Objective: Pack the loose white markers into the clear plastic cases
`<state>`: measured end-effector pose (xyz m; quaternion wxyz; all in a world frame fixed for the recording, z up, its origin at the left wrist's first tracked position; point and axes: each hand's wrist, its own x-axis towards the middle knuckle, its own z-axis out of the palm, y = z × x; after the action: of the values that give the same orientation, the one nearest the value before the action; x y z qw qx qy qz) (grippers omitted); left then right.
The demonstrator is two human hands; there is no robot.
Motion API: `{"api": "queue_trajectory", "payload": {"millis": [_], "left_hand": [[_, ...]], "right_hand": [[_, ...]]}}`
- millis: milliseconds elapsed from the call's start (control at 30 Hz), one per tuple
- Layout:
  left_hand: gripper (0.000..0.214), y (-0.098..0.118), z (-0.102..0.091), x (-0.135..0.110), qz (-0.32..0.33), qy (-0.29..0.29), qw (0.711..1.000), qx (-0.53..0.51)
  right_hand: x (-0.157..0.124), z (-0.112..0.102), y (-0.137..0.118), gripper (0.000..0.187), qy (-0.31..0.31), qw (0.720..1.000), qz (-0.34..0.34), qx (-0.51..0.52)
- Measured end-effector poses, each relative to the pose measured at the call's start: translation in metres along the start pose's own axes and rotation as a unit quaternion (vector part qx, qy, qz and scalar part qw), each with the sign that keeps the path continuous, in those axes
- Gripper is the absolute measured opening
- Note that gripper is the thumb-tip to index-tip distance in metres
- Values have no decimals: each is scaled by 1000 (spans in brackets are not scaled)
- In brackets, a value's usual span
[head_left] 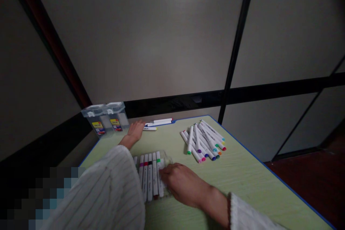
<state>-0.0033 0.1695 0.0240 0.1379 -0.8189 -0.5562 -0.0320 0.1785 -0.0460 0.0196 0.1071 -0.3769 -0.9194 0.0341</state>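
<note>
My left hand [135,131] reaches far across the pale green table [242,176], fingers stretched flat beside three loose white markers [159,123] near the back edge. My right hand [180,181] rests on a row of several white markers [150,176] with coloured caps, lying in a clear tray. Its fingers curl over the right end of that row, touching the tray and the marker with the green cap. A loose pile of several markers [205,141] lies to the right, apart from both hands.
Two clear plastic boxes [105,119] with yellow labels stand at the table's back left corner. A grey wall with black framing rises behind. The blue-trimmed table edge [283,181] runs down the right, with dark red floor [318,176] beyond.
</note>
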Motion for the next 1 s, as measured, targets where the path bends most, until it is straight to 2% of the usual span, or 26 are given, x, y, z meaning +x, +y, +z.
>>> {"api": "queue_trajectory", "payload": {"millis": [167, 367, 500, 600, 700, 800, 900, 1000], "left_hand": [[24, 10, -28, -17, 21, 19, 1000, -5], [20, 27, -70, -47, 28, 45, 999, -11], [14, 40, -97, -75, 56, 63, 996, -28], [13, 53, -110, -104, 59, 67, 995, -48], [11, 64, -112, -137, 76, 74, 991, -81], [10, 73, -105, -163, 79, 59, 989, -112], [9, 77, -90, -173, 70, 42, 986, -144], [10, 78, -71, -168, 63, 39, 982, -171]], "right_hand": [[0, -1, 1, 21, -3, 1000, -1, -4], [-1, 0, 2, 20, -3, 1000, -9, 2], [-1, 0, 2, 20, -4, 1000, -4, 10], [-2, -1, 2, 22, -1, 1000, -2, 12], [-2, -1, 2, 21, 2, 1000, -2, 18], [-3, -1, 1, 22, 2, 1000, 4, 28], [-3, -1, 2, 23, 0, 999, 9, 38], [-3, 0, 3, 23, 0, 999, 12, 40]]}}
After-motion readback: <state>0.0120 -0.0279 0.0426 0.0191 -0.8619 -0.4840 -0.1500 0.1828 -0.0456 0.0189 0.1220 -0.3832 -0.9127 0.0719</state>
